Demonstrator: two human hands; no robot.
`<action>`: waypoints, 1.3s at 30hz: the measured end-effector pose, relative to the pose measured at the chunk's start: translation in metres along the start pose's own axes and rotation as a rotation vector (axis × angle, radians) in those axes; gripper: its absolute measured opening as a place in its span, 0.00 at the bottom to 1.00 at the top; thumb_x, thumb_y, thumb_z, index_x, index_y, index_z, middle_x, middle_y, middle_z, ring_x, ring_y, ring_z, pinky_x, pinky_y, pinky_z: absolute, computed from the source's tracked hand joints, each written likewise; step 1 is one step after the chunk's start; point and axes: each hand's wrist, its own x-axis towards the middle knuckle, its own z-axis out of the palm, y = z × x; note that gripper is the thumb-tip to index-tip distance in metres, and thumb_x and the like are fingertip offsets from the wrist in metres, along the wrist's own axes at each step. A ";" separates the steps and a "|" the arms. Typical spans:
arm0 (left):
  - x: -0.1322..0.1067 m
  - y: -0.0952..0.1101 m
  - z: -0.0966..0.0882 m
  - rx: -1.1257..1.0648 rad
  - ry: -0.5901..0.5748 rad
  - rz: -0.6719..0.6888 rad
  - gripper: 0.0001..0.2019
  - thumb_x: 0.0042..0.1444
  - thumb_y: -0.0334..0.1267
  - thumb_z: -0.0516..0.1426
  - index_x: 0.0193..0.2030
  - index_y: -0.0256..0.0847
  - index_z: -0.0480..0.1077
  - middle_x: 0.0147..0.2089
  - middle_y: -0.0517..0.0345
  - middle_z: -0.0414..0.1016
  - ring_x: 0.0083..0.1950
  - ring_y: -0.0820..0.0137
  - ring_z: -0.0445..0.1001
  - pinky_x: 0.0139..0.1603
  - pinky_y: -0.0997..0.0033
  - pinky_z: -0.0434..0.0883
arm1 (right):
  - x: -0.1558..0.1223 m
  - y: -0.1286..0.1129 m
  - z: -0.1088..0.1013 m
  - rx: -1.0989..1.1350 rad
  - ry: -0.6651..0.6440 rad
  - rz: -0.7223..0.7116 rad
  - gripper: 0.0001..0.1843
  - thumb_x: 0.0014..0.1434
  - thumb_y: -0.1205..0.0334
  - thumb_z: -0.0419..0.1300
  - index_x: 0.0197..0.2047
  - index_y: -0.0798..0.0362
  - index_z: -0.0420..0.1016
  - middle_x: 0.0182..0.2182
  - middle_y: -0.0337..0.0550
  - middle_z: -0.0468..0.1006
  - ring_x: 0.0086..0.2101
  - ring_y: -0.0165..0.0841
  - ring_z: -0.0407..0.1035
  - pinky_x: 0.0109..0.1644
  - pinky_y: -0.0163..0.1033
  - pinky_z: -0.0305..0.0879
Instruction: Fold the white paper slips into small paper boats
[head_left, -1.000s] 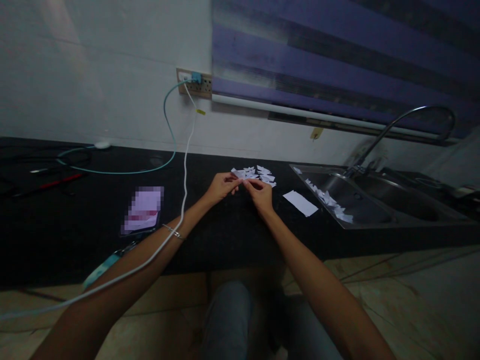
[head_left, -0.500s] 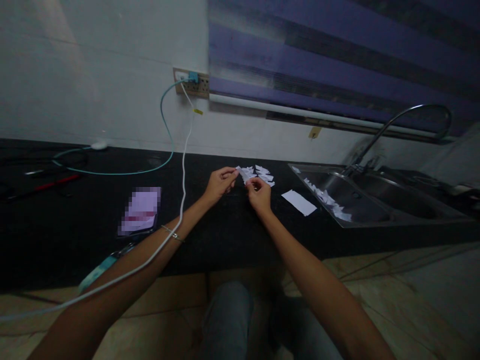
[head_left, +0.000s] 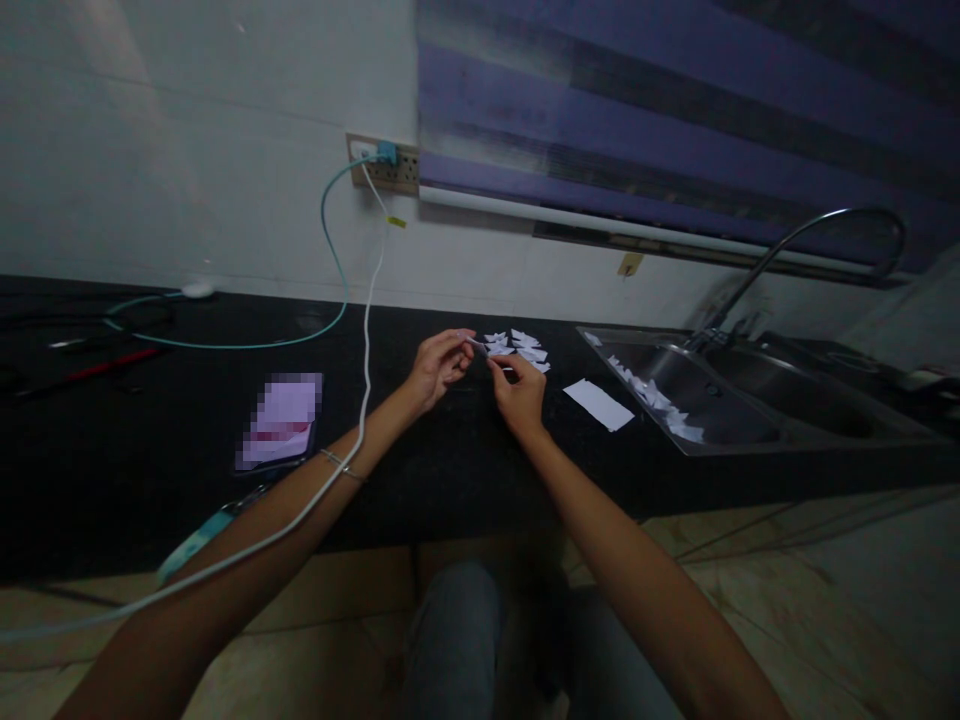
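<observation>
Between my two hands is a small piece of white paper (head_left: pixel 478 346), narrow as it faces me. My left hand (head_left: pixel 441 368) pinches its left end, with thumb and fingers closed. At the other end, the fingertips of my right hand (head_left: pixel 519 390) close on it. Just behind the hands, several folded white paper pieces (head_left: pixel 528 345) lie in a loose group on the black counter. A stack of flat white paper slips (head_left: pixel 598 404) rests to the right of my right hand.
More folded paper pieces (head_left: pixel 660 395) line the left rim of the steel sink (head_left: pixel 739 400), which has a curved faucet (head_left: pixel 817 222). On the left lies a phone (head_left: pixel 281 420) with a teal strap (head_left: pixel 196 543). A white cable (head_left: pixel 367 345) crosses over my left forearm.
The paper between my hands has turned from a broader face to a narrow edge. Both hands shifted slightly, and the fingers of my left hand have rolled upward.
</observation>
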 end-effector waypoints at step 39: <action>0.009 -0.014 -0.018 0.406 -0.232 -0.006 0.12 0.49 0.31 0.58 0.35 0.45 0.57 0.17 0.71 0.69 0.12 0.77 0.63 0.15 0.79 0.53 | 0.007 0.007 0.004 0.520 -0.182 0.584 0.14 0.43 0.55 0.70 0.32 0.53 0.78 0.28 0.40 0.80 0.30 0.33 0.73 0.37 0.39 0.70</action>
